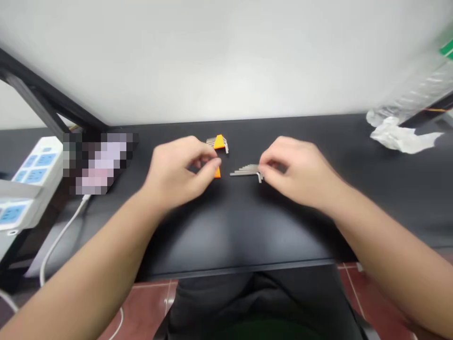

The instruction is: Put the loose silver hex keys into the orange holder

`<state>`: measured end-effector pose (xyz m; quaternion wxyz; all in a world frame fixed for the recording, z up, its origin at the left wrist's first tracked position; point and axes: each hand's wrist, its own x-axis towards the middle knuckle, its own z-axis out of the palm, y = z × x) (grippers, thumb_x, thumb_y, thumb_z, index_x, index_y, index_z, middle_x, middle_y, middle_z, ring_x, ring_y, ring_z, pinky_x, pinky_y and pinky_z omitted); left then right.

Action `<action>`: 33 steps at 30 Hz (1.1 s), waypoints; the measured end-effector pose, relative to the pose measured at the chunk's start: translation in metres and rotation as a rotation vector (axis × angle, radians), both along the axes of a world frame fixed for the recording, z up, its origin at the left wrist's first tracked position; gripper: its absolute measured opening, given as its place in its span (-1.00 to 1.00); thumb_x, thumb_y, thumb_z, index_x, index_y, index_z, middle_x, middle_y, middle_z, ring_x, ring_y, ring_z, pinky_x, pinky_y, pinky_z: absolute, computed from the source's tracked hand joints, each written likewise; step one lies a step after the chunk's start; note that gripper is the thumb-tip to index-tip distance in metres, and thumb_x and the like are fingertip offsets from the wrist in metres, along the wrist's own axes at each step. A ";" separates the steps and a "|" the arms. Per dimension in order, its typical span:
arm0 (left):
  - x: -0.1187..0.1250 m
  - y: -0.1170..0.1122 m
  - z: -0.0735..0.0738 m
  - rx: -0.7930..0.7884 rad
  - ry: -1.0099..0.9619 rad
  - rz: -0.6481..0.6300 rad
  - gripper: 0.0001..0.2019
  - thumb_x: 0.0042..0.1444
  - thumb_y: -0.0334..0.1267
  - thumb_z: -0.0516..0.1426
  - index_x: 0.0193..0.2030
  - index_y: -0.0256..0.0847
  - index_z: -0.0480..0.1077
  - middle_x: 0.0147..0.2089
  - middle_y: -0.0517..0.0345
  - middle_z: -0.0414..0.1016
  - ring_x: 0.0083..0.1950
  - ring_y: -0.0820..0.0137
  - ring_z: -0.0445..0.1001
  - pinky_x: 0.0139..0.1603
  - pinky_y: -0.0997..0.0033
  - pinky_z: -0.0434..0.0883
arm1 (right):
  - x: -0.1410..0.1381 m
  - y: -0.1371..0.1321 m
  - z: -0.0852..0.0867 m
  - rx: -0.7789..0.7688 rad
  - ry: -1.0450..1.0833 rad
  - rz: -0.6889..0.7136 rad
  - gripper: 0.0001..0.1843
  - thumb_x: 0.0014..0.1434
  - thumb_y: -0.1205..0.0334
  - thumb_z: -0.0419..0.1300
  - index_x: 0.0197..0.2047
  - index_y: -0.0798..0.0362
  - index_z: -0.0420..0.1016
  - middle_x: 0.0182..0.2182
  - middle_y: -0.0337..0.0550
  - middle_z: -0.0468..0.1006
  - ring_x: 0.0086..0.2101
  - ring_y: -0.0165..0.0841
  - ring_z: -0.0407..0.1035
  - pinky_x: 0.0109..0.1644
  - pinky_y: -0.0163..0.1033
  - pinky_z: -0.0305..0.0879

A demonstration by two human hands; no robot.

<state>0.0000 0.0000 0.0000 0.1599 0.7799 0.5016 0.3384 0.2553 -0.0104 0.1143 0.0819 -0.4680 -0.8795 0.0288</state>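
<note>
While both hands rested low on the black tabletop (226, 236) in the head view, the right hand (297, 170) pinched the bent ends of a loose bundle of hex keys (246, 171), whose long axis ran leftward toward the left hand (177, 172). That hand closed its fingertips on an orange holder (217, 173), mostly hidden. Just beyond it lay a second orange holder with keys (219, 142). A power strip (33, 170) sat far left, crumpled plastic (396, 134) far right; nothing stood between the hands.
</note>
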 end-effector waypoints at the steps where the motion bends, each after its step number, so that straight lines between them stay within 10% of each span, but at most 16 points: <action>1: -0.002 0.006 -0.003 -0.003 0.012 -0.022 -0.62 0.28 -0.04 0.14 0.11 -0.21 0.49 -0.12 0.11 0.52 -0.16 0.37 0.48 -0.06 0.34 0.43 | -0.001 0.008 -0.009 -0.003 -0.091 0.045 -0.84 0.34 0.28 0.16 -0.23 0.11 0.55 -0.23 -0.08 0.50 -0.23 -0.35 0.36 -0.09 -0.21 0.29; 6: -0.011 0.022 -0.022 -0.152 0.041 -0.150 -0.53 0.18 0.02 0.20 0.18 -0.13 0.46 -0.05 0.08 0.49 -0.16 0.36 0.46 -0.13 0.38 0.37 | -0.004 0.017 -0.044 -0.049 -0.368 0.092 -0.83 0.34 0.29 0.13 -0.24 0.09 0.54 -0.22 -0.05 0.46 -0.21 -0.29 0.30 -0.12 -0.17 0.14; 15: -0.013 0.024 -0.022 -0.475 -0.181 -0.223 -0.83 0.20 -0.15 0.20 -0.14 -0.14 0.39 -0.32 0.27 0.45 -0.36 0.47 0.36 -0.34 0.48 0.30 | -0.011 0.001 -0.049 -0.134 -0.326 0.075 -0.89 0.27 0.42 0.12 -0.31 0.10 0.42 -0.30 -0.14 0.44 -0.36 -0.37 0.27 -0.32 -0.21 0.10; 33: 0.004 0.010 -0.020 -0.445 -0.550 -0.317 -0.87 0.18 -0.18 0.29 -0.19 -0.16 0.55 -0.22 0.22 0.60 -0.22 0.47 0.54 -0.16 0.52 0.45 | 0.002 0.001 -0.045 -0.244 0.185 0.173 -0.75 0.45 0.30 0.05 -0.01 -0.02 0.55 -0.17 -0.14 0.47 -0.26 -0.44 0.40 -0.15 -0.28 0.34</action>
